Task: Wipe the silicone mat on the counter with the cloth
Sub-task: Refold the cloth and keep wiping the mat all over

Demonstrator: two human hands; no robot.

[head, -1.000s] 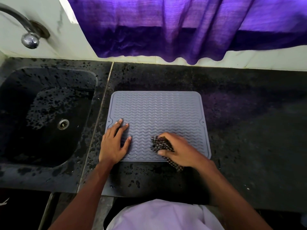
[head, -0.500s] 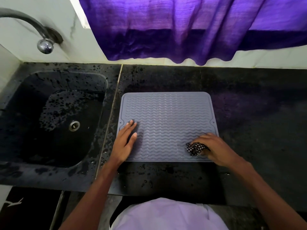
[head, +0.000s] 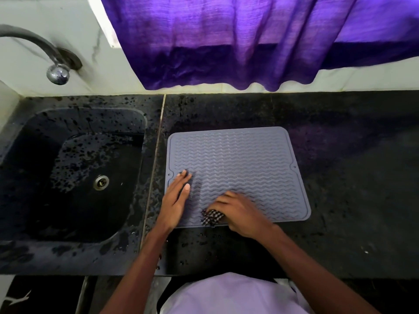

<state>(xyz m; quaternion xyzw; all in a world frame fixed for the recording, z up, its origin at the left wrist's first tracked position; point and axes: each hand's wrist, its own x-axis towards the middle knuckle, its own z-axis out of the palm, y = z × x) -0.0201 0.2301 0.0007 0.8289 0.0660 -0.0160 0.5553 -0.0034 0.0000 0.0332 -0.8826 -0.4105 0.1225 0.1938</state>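
Note:
A grey silicone mat (head: 244, 164) with wavy ridges lies flat on the black counter (head: 353, 177), just right of the sink. My left hand (head: 176, 198) rests flat on the mat's near left corner, fingers straight. My right hand (head: 240, 214) grips a bunched black-and-white checked cloth (head: 212, 217) and presses it on the mat's near edge, a little right of the left hand. Most of the cloth is hidden under the fingers.
A black sink (head: 74, 175) with a drain (head: 101, 182) sits to the left, speckled with water drops. A metal tap (head: 56, 71) juts from the wall above it. A purple curtain (head: 238, 41) hangs over the counter's back edge. Drops dot the counter's front.
My right hand has dragged the cloth leftward along the mat's near edge, from the near right corner toward the left hand. The left hand stays put on the mat.

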